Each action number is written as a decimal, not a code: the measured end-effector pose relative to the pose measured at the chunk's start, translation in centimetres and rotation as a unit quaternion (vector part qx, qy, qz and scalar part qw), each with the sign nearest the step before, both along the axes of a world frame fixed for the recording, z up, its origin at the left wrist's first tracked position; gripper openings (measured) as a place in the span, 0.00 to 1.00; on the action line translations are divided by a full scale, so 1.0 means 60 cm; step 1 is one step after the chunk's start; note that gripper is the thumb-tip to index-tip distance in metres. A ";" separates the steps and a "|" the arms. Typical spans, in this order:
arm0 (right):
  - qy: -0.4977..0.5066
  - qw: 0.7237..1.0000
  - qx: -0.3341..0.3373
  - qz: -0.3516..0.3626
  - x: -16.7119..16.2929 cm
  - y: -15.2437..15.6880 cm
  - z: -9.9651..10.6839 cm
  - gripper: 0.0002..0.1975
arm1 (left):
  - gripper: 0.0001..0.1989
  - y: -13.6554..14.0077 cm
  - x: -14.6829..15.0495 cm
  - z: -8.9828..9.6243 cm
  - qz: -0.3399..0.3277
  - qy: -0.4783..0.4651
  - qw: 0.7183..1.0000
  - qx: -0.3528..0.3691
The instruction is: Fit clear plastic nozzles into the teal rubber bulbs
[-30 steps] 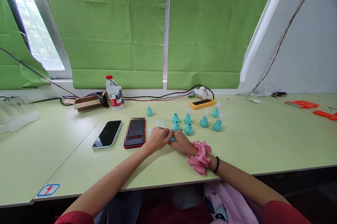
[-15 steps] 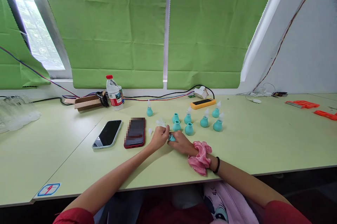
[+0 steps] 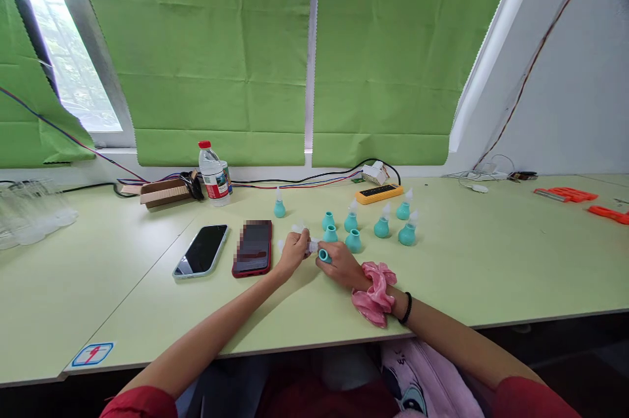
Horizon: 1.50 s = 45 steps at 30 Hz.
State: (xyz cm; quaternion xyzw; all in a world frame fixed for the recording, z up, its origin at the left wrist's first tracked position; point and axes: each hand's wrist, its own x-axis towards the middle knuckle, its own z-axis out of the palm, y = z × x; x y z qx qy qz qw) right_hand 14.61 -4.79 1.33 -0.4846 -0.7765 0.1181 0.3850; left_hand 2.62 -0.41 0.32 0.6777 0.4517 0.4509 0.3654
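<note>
Watching through the head camera from my end, I count two bare hands at work over one pale green table [image 3: 472, 254]. The left hand [image 3: 295, 254] has its thumb and fingers pinched together on one clear nozzle [image 3: 313, 247], whose end points to the right. The right hand [image 3: 343, 266] has its fingers curled and clamped around one teal bulb [image 3: 324, 256], tilted so its round mouth faces me. Nozzle and held bulb sit just beside each other, low over the near middle of the table; I cannot tell whether they touch.

Beyond the hands I count eight more bulbs, all upright. Three are open-mouthed bulbs [image 3: 352, 242], grouped just past the knuckles. Five are capped bulbs [image 3: 382, 227] with clear tips: four to the right of centre, and one off to the left by itself. Some loose clear pieces [image 3: 298, 228] lie next to the left hand, partly hidden by it, so I cannot give their number.

Left of the hands I have two phones [image 3: 252, 249], side by side and apart. Farther back I see one red-capped bottle [image 3: 215, 175], one open cardboard box [image 3: 164, 192] and one yellow power strip [image 3: 379, 193]. Two orange-handled tools [image 3: 570, 194] lie at far right. One pink scrunchie [image 3: 374, 293] and one black bracelet [image 3: 406, 308] circle the right arm.
</note>
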 end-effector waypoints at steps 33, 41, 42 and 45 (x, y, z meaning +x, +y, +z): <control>0.134 0.948 -0.021 -0.289 0.117 0.087 0.037 0.12 | 0.12 0.004 -0.021 -0.003 0.034 0.447 0.862 0.236; -0.035 0.934 -0.084 -0.344 0.127 0.086 0.047 0.14 | 0.12 0.011 -0.054 0.051 0.108 0.479 0.835 0.246; -0.053 0.930 -0.087 -0.354 0.127 0.085 0.049 0.15 | 0.12 0.015 -0.060 0.057 0.116 0.491 0.829 0.242; -0.091 0.918 -0.090 -0.375 0.129 0.084 0.052 0.16 | 0.11 0.022 -0.074 0.069 0.109 0.528 0.810 0.231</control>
